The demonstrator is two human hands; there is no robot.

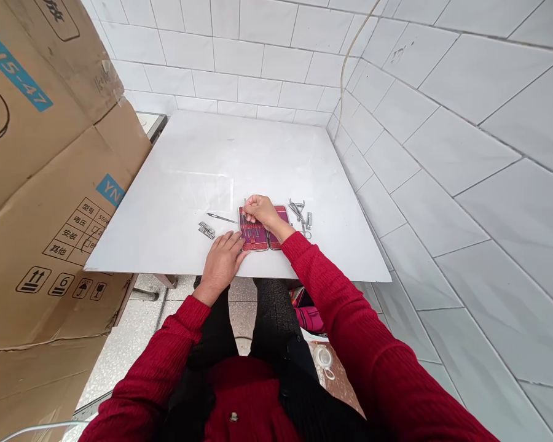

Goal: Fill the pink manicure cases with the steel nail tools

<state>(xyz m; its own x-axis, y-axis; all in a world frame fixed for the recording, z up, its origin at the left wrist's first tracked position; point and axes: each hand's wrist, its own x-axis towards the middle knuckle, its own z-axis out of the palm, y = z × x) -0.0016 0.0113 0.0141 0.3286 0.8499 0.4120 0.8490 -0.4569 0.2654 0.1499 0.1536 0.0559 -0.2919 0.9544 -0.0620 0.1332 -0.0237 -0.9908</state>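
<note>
An open manicure case [276,240] with a red and purple lining lies near the table's front edge. Several slim metal tools [251,232] sit in loops in its left half. Over that half, my right hand [260,212] is closed in a pinch on a thin metal manicure tool, mostly hidden by the fingers. My left hand [223,258] lies with fingers stretched out, touching the case's lower left edge. Left of the case are a nail clipper [206,230] and a pointed metal tool [221,217]. To its right lie nippers [297,210], small scissors [306,232] and another clipper [309,220].
The white table [267,147] meets tiled walls at the back and right. A large cardboard box [50,184] stands close along the left side. A cable [344,67] hangs in the back corner. Below the table is a brown stool-like surface [345,377] with a white lid.
</note>
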